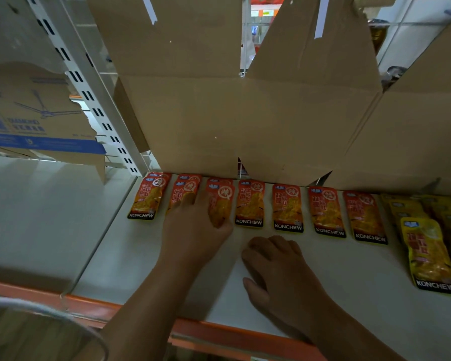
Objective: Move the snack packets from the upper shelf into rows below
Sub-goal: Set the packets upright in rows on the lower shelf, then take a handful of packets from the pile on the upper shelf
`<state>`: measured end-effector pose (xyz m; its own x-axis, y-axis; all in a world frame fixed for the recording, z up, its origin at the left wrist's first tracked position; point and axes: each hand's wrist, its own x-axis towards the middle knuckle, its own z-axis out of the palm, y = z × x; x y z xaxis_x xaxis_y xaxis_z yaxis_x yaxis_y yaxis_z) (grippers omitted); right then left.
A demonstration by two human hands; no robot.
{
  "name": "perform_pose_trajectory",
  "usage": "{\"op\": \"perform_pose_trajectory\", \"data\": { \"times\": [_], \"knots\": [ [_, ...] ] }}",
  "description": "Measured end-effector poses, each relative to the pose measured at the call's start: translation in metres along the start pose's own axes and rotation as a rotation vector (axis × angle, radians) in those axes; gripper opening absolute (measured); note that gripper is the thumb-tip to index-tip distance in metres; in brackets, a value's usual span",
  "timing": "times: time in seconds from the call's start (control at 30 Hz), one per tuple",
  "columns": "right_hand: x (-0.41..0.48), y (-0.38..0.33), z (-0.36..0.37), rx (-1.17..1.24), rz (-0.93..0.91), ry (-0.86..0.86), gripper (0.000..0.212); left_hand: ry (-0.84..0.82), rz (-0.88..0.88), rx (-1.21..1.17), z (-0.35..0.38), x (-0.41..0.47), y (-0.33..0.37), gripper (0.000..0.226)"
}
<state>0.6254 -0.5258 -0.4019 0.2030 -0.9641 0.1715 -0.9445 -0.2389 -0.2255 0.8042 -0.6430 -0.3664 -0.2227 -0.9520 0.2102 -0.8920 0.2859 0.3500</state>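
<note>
Brown cardboard boxes [219,121] stand at the back of the white shelf [115,256]. The shelf is smooth, with an orange front edge and lots of bare room near the front. A row of shiny orange packets [287,207] lies flat just below the boxes, side by side. Their long way runs back to front, with the names toward the person. Yellow packets [427,254] overlap at the right. The left hand [193,230] holds the third packet [220,201] by its bottom end. The right hand [279,272] rests on the bare shelf, fingers loosely curled, holding nothing.
</note>
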Motion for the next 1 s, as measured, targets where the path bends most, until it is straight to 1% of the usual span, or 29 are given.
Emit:
{"op": "perform_pose_trajectory", "data": {
  "times": [0.13, 0.23, 0.5, 0.63, 0.77, 0.9, 1.0],
  "knots": [
    [0.000, 0.000, 0.001, 0.017, -0.001, 0.037, 0.044, 0.014, -0.056, 0.022, 0.010, 0.018, 0.006, 0.075],
    [0.000, 0.001, 0.001, 0.022, -0.011, 0.035, 0.043, 0.011, -0.083, 0.043, 0.017, 0.026, 0.006, 0.075],
    [0.000, 0.005, 0.003, 0.040, -0.020, 0.050, 0.042, -0.011, -0.088, 0.111, 0.022, 0.023, 0.010, 0.075],
    [0.000, 0.006, 0.005, 0.045, -0.014, 0.037, 0.043, -0.017, -0.095, 0.111, 0.021, 0.020, 0.012, 0.079],
    [0.000, 0.007, 0.005, 0.045, -0.009, 0.026, 0.043, -0.051, -0.086, 0.114, 0.019, 0.020, 0.011, 0.076],
    [0.000, 0.006, 0.005, 0.047, -0.010, 0.030, 0.042, -0.078, -0.075, 0.151, 0.017, 0.019, 0.011, 0.078],
    [0.000, 0.007, 0.006, 0.046, -0.012, 0.039, 0.043, -0.094, -0.073, 0.165, 0.017, 0.019, 0.012, 0.074]
  ]
}}
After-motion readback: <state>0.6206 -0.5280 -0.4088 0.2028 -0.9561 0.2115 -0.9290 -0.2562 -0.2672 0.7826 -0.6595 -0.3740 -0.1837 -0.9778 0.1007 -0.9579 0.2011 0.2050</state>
